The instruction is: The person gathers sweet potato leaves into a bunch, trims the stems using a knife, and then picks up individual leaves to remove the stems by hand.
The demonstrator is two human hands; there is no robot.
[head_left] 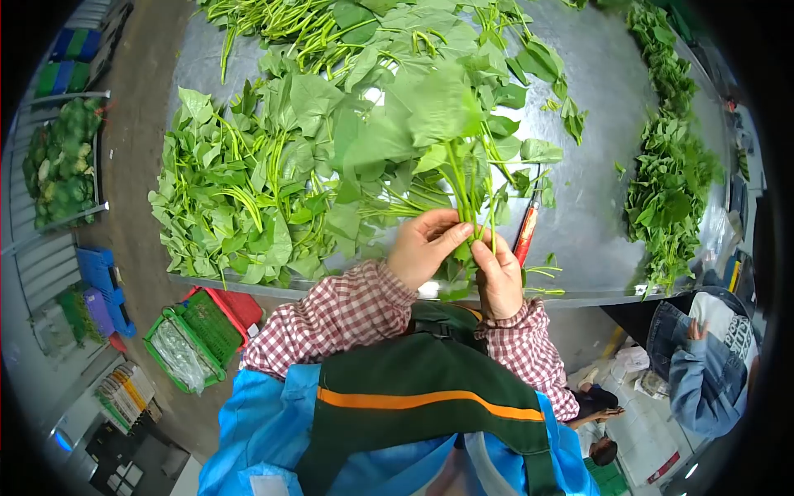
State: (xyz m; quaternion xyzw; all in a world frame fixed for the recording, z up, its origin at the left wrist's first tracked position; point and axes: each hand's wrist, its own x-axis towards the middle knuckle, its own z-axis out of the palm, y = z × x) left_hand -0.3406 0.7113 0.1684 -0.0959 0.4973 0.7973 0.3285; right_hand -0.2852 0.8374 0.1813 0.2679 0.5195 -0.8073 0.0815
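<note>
Between my hands stands a bunch of leafy green stems (463,186), its broad leaves blurred at the top. My left hand (426,248) closes on the stems from the left, thumb across them. From the right, my right hand (500,277) pinches the lower stems, with its thumb near the left thumb. A red-handled tool (526,231) with a thin dark shaft lies on the metal table (591,207) just right of my right hand; leaves partly cover its tip. Left of my hands spreads a large pile of similar leafy greens (240,194).
More greens (331,33) lie across the table's far side, and a long row of them (670,182) runs along the right. On the floor at left are a green crate (194,339) and blue crates (106,285). People, one in a denim jacket (703,380), are at lower right.
</note>
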